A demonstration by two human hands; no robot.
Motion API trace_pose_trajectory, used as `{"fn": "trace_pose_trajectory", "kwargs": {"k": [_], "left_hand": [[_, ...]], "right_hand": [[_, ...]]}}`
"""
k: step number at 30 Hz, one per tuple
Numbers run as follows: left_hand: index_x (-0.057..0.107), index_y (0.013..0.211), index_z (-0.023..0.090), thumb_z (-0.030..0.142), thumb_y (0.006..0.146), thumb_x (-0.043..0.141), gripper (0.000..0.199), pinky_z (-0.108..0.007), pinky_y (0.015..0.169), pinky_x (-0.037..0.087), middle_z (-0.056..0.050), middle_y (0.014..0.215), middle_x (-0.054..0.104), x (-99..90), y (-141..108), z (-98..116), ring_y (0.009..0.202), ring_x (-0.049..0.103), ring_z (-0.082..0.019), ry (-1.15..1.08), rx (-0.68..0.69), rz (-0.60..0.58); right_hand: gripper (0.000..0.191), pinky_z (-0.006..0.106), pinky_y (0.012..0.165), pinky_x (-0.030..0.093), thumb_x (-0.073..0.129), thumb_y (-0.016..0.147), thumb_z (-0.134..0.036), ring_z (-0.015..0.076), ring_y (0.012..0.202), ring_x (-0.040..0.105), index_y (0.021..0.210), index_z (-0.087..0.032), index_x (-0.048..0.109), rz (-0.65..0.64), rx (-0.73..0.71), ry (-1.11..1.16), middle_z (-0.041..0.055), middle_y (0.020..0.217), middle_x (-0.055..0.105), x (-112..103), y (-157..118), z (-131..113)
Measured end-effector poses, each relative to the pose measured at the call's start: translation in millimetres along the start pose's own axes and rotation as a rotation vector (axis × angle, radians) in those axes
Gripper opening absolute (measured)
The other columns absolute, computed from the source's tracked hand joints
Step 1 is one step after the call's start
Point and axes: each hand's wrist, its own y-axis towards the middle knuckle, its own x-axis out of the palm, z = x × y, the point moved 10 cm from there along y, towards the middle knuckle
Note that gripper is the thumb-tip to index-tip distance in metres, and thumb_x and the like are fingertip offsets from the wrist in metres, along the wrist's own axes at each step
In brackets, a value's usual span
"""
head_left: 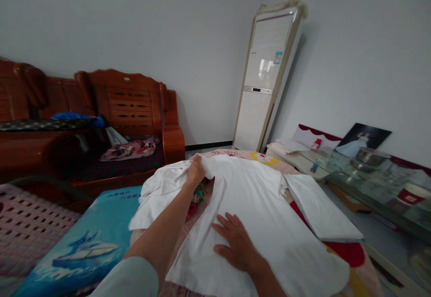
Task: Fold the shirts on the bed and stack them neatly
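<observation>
A white T-shirt [259, 203] lies spread over a round surface covered with a patterned cloth [266, 158]. At its far left part, my left hand [197, 170] is closed on the shirt's fabric. My right hand [235, 243] rests palm down on the middle of the shirt, fingers spread. Rumpled white fabric [158, 187] lies left of my left hand; whether it belongs to the same shirt I cannot tell. A neatly folded white garment [319, 207] lies at the right edge of the surface.
A blue printed cushion or bag [97, 238] and a pink woven chair [33, 225] are at the left. Behind them stands a wooden sofa [131, 104] with cloths on it. A tall air conditioner [266, 77] fills the corner. A glass-topped cabinet [357, 185] stands right.
</observation>
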Motion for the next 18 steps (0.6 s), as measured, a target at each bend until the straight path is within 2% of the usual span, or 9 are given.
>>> {"fn": "trace_pose_trajectory", "kwargs": {"k": [4, 7, 10, 14, 18], "left_hand": [[0.044, 0.135, 0.003, 0.000, 0.076, 0.046, 0.059, -0.036, 0.108, 0.037, -0.021, 0.134, 0.052, 10.7, -18, -1, 0.128, 0.046, -0.026, 0.038, 0.001, -0.051], [0.041, 0.138, 0.005, 0.012, 0.084, 0.046, 0.054, -0.038, 0.100, 0.042, -0.021, 0.124, 0.059, 17.8, -37, -4, 0.116, 0.056, -0.028, 0.136, -0.065, -0.110], [0.040, 0.139, 0.006, 0.019, 0.087, 0.047, 0.054, -0.040, 0.095, 0.044, -0.022, 0.120, 0.061, 26.1, -48, -11, 0.111, 0.059, -0.030, 0.206, -0.130, -0.196], [0.053, 0.130, 0.011, 0.012, 0.081, 0.054, 0.049, -0.030, 0.093, 0.045, -0.015, 0.118, 0.065, 42.8, -48, -14, 0.109, 0.061, -0.023, -0.018, -0.148, -0.281], [0.062, 0.117, 0.013, 0.009, 0.079, 0.053, 0.040, -0.026, 0.079, 0.051, -0.009, 0.103, 0.071, 54.5, -40, -14, 0.089, 0.067, -0.018, -0.167, -0.199, -0.315]], "right_hand": [[0.061, 0.050, 0.116, 0.015, 0.048, 0.088, -0.059, 0.0274, 0.141, 0.024, 0.141, -0.030, 0.043, -0.013, 0.013, 0.016, 0.0024, 0.151, 0.035, 1, 0, 0], [0.060, 0.050, 0.116, 0.015, 0.049, 0.088, -0.057, 0.0276, 0.141, 0.024, 0.140, -0.029, 0.044, -0.010, 0.024, 0.023, 0.0033, 0.151, 0.036, 0, 0, 0], [0.059, 0.050, 0.116, 0.016, 0.049, 0.088, -0.056, 0.0279, 0.141, 0.025, 0.140, -0.028, 0.045, -0.007, 0.034, 0.034, 0.0040, 0.150, 0.036, -2, -1, 0], [0.057, 0.051, 0.116, 0.016, 0.050, 0.089, -0.055, 0.0275, 0.141, 0.025, 0.139, -0.029, 0.046, -0.005, 0.028, 0.039, 0.0037, 0.150, 0.037, -3, -1, -1], [0.056, 0.050, 0.116, 0.018, 0.051, 0.088, -0.053, 0.0267, 0.141, 0.026, 0.139, -0.029, 0.045, 0.011, 0.019, 0.020, 0.0034, 0.150, 0.038, -1, 0, 2]]}}
